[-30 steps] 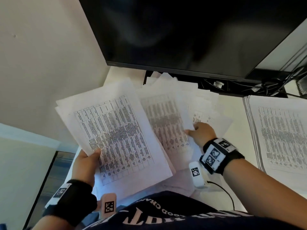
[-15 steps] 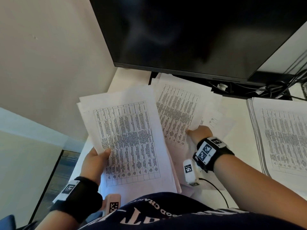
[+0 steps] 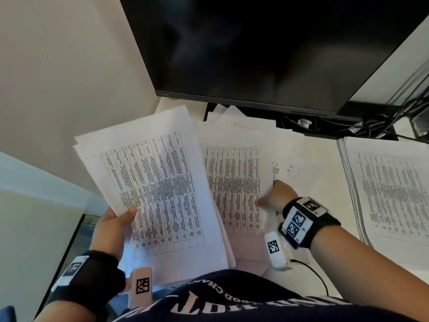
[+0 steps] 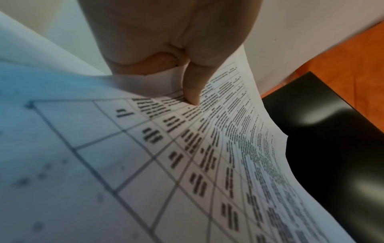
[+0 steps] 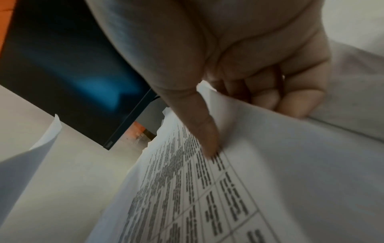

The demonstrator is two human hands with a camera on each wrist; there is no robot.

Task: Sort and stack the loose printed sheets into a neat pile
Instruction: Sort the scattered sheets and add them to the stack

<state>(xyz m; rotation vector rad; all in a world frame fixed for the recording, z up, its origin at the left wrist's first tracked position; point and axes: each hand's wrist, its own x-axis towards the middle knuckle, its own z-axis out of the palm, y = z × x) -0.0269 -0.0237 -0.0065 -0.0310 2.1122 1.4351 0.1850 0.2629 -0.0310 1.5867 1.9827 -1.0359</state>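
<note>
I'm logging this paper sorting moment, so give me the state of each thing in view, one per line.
left hand: grips the held stack
held stack: lifted, fanned unevenly
right hand: pinches the single sheet's edge
single sheet: lifted at one edge
loose sheets: scattered, overlapping on the desk
right pile: lying flat, edges slightly offset
monitor: screen dark

Soft, even daylight is filling the head view, bending straight edges near its borders. The dark monitor (image 3: 267,47) is throwing back faint glare. Both wrist views are blurring badly up close, perhaps from motion, with bluish tints.
</note>
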